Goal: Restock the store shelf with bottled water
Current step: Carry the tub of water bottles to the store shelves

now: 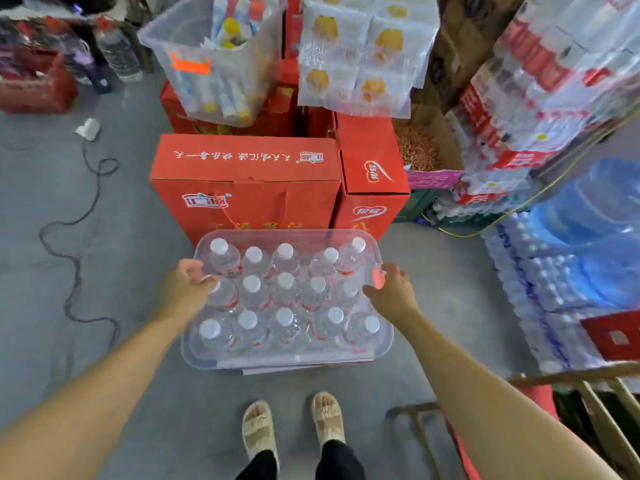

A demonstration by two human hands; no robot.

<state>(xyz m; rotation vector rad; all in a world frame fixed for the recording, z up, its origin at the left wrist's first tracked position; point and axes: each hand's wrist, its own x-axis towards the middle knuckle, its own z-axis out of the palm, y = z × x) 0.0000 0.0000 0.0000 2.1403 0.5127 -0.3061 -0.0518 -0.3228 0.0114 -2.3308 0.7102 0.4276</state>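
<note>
I judge the restocking barely begun: the water is loaded for carrying, but no store shelf shows in front of me, so every bottle still has to reach it and be set out.

Around me are the stockroom's big things. To my right rise shrink-wrapped water packs (pixel 540 98), their film crinkled and glossy over red labels, and below them sit large blue jugs (pixel 595 209), smooth and round-shouldered. Straight ahead stand red cartons (pixel 242 181) of matte printed cardboard, square-edged, one with a cord handle. The floor (pixel 131 237) is dull grey concrete with a black cable snaking over it.

Between the cartons and my sandalled feet is the clear plastic bin (pixel 287 358), a rounded-corner rectangle with thin, slightly cloudy walls. I cannot tell whether it rests on the floor or is already lifted. Inside it the water bottles (pixel 284 289) stand upright in three rows of five, packed touching one another: clear ribbed plastic, white screw caps, thin red label bands low down.

My left hand (pixel 187 285) is curled closed over the bin's left rim, fingers folded in. My right hand (pixel 391 289) grips the right rim by a reddish patch there, fingers hooked over the edge and thumb out.
</note>
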